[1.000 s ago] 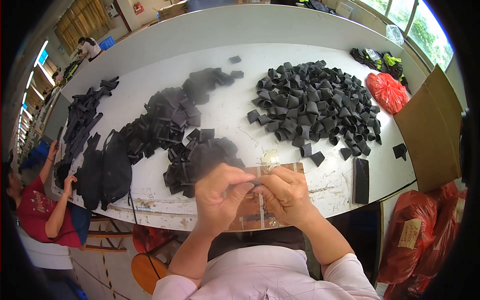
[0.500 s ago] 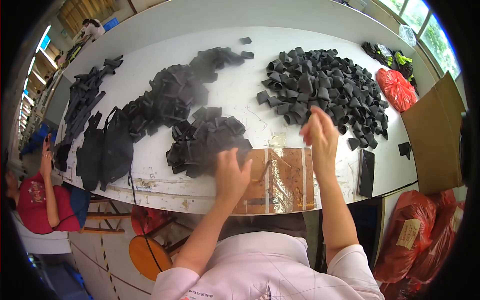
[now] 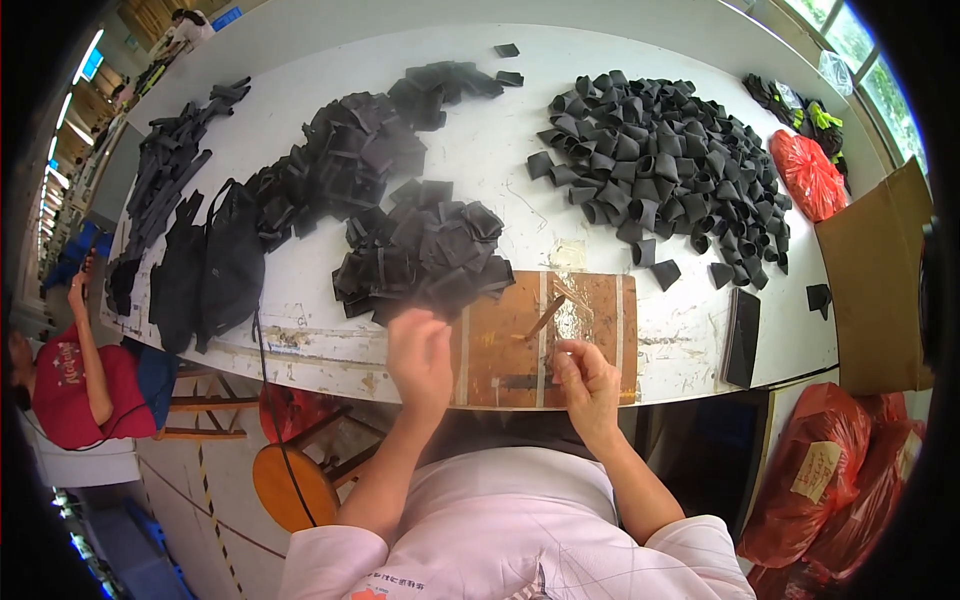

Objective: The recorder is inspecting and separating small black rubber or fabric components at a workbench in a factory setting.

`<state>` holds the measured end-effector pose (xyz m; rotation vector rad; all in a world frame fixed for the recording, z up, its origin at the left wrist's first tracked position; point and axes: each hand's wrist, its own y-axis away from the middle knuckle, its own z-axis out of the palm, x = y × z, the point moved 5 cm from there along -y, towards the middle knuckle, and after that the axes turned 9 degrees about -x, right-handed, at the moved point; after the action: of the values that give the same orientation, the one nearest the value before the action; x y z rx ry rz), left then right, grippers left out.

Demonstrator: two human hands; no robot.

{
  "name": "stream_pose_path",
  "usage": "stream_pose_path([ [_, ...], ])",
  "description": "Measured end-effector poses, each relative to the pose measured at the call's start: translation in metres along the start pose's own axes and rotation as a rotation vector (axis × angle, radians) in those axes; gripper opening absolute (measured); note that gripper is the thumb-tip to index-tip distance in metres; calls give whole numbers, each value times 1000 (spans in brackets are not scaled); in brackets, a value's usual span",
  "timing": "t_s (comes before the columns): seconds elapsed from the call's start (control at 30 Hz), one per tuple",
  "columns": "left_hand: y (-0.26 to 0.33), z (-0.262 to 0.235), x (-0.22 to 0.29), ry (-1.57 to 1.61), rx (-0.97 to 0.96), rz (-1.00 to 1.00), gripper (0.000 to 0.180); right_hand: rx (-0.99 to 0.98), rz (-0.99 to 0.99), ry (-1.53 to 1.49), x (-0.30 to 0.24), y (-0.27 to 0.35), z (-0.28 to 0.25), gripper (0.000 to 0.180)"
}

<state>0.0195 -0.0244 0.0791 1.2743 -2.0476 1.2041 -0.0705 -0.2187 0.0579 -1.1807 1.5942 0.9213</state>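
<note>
Fabric pieces [image 3: 425,255] piled at 11 o'clock of the board [image 3: 545,340], soft & light imo, pinch an edge. Left hand [image 3: 420,355] fingers curled on the pile; right hand [image 3: 588,380] fingers closed, can't tell on what.

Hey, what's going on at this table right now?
A person sits at a long white table strewn with heaps of black fabric pieces. Their left hand reaches into the nearest pile of flat black pieces, while the right hand rests on a brown wooden board at the table's edge, fingers near a small brush lying on it. A bigger heap of folded black loops lies farther right. Another person sits at far left.
</note>
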Motion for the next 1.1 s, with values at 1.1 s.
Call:
stream_pose_path([
  [1.1, 19, 1, 39, 471, -348, -490, 6, -37, -564, 787, -73, 21, 37, 20],
])
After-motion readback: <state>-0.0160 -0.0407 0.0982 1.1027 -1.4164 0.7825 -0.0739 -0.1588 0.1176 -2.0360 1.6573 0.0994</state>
